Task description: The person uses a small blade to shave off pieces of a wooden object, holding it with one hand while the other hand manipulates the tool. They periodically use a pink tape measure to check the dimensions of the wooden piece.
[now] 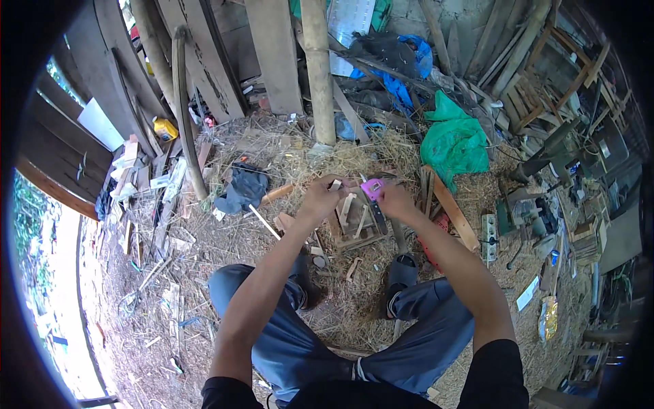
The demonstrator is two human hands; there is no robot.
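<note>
My left hand is closed around a small light wood piece, whose end pokes out above the fingers. In my right hand is a pink tape measure, held close to the wood piece. Below both hands, between my feet, stands a low wooden block or stand with thin wood strips lying on it. A dark-handled tool lies at its right side, partly under my right hand.
Wood shavings and scraps cover the ground. A plank, a red tool and a white power strip lie to the right, near a bench machine. A bamboo post, green sheeting and a black bag lie beyond.
</note>
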